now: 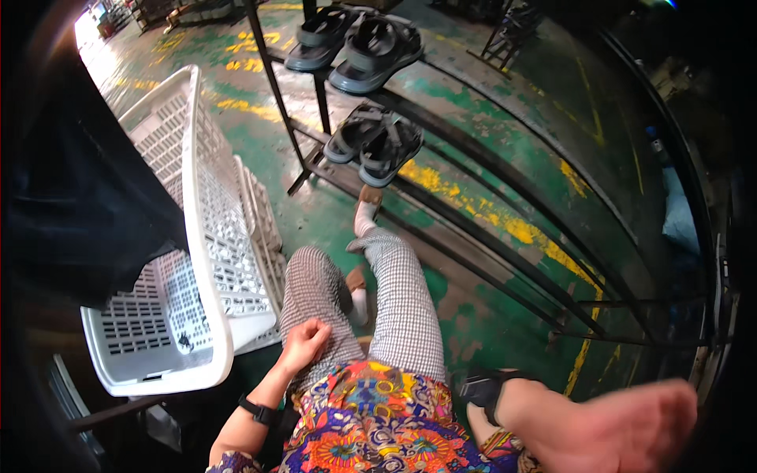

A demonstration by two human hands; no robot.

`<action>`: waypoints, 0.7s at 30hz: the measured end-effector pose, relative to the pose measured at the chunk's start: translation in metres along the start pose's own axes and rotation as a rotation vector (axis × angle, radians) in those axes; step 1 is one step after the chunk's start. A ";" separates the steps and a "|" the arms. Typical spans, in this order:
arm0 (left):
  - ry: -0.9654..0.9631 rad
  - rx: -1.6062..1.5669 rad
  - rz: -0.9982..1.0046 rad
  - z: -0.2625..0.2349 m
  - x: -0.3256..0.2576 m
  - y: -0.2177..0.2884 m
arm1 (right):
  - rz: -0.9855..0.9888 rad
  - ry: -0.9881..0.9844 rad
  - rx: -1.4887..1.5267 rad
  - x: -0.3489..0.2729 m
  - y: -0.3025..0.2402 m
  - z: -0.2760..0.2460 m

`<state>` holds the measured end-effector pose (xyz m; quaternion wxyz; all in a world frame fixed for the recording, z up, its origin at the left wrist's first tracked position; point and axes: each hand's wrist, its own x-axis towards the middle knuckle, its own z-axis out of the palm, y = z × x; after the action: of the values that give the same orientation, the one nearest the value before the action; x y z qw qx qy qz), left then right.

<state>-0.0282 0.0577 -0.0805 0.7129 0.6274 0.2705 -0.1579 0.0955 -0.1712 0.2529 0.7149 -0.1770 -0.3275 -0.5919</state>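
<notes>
**Q:** Since the lower edge of the frame is nearest, what shows there?

**A:** At lower right the right hand (623,430) fills the corner, blurred and close to the camera. It grips a dark sandal (482,388), of which only the part left of the wrist shows; its fingers run out of the frame, so I cannot tell how they lie. Below centre sits a bright patterned shirt (371,418).

**Q:** And the other hand?

**A:** The left hand (303,343) rests at lower centre on the left thigh of the checked trousers (402,307). Its fingers are curled together into a loose fist and hold nothing. A black wristband (258,411) sits on that forearm.

**Q:** What lies beside it?

**A:** Just left of the knee a white slatted plastic crate (213,236) stands tilted, reaching toward the upper left. A dark garment (71,205) covers the left edge.

**Q:** Farther out?

**A:** Beyond the feet, over the worn green floor (505,150) with its yellow paint, a dark metal rack (315,150) rises at upper centre. One pair of dark sandals (374,143) lies on its lower bar, and another pair (355,43) lies on the tier above, near the top edge.
</notes>
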 end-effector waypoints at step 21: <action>0.011 -0.026 -0.035 0.002 0.002 0.005 | 1.174 0.241 0.822 -0.042 -0.010 0.038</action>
<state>-0.0237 0.0566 -0.0778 0.7167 0.6141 0.2874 -0.1633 0.0725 -0.1186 0.2506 0.9546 0.0260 -0.2934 0.0451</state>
